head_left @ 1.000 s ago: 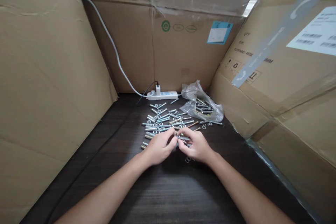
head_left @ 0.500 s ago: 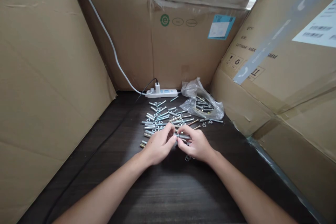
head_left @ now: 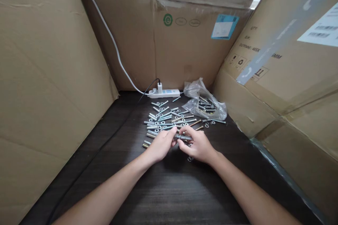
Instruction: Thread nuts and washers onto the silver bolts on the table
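Because the two hands meet over the near side of a spread of hardware, they partly hide what lies beneath them. The right hand (head_left: 196, 143) pinches a metal bolt (head_left: 185, 137) between its thumb below and its fingers above, the shaft lying nearly level along the palm. That hold probably steadies the shaft while leaving its left end exposed. The left hand (head_left: 162, 144) is curled at that end, its fingertips gathered close to the bolt; whether they grip it or only touch it, I cannot tell. A small ring-shaped part sits near the left end, too small to identify.

Just beyond both hands, loose bolts and sleeves (head_left: 164, 118) lie in rough rows with washers scattered among them, likely spread out so that each piece can be seen and picked up. A few rings (head_left: 190, 159) rest just on the wearer's side of the right hand. Farther out beyond the right hand, a clear plastic bag (head_left: 194, 91) slumps with more metal pieces inside, perhaps keeping them apart from the loose ones. A white power strip (head_left: 167, 94) lies straight ahead, beyond all the hardware. Under everything is a dark tabletop (head_left: 158, 193), walled by cardboard (head_left: 185, 52) ahead and to either side.
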A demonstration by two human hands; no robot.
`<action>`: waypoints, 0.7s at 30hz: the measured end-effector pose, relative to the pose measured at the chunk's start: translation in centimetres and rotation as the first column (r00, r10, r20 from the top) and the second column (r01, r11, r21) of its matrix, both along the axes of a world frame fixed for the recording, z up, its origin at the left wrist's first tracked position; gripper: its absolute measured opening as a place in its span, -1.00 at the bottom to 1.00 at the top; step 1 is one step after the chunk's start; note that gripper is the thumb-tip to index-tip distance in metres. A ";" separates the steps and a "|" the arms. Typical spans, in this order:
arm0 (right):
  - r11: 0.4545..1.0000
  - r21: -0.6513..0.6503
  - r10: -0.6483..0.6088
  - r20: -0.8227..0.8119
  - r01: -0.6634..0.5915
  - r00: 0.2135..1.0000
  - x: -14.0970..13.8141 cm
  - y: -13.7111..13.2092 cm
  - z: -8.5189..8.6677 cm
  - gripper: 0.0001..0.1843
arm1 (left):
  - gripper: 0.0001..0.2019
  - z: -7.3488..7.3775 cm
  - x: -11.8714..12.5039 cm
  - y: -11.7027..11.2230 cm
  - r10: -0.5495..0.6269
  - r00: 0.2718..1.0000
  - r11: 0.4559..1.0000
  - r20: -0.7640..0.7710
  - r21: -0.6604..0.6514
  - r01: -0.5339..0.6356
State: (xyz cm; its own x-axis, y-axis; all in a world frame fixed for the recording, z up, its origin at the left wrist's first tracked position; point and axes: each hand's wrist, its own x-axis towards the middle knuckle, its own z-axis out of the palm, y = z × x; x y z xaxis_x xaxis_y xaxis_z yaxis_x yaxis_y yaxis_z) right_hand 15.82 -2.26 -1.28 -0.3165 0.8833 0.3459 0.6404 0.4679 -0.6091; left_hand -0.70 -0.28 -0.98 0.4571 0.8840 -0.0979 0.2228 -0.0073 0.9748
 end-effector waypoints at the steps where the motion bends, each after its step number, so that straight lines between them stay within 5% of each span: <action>1: 1.000 -0.002 -0.001 0.004 0.001 1.000 0.0 0.0 0.0 -0.80 | -0.58 0.1 -0.1 -0.1 0.005 0.999 1.000 0.045 -0.009 -0.004; 5: 1.000 -0.017 -0.019 0.019 0.019 1.000 0.2 0.2 -0.2 -0.79 | -0.91 0.5 -0.2 -0.4 -0.007 0.987 1.000 0.158 0.005 0.006; 8: 0.999 -0.025 -0.043 0.026 0.043 0.999 0.3 0.3 -0.3 -0.81 | -0.96 0.6 -0.2 -0.4 -0.013 0.995 1.000 0.097 0.006 0.013; 14: 0.999 -0.025 -0.036 0.035 0.037 0.999 0.1 0.2 -0.1 -0.81 | -0.74 0.2 0.1 -0.3 0.022 0.997 0.998 0.080 -0.063 -0.017; 21: 1.000 -0.012 -0.016 0.055 0.016 0.998 -0.2 0.0 0.2 -0.78 | -0.66 -0.2 0.5 -0.1 0.076 0.986 0.931 0.147 -0.365 -0.017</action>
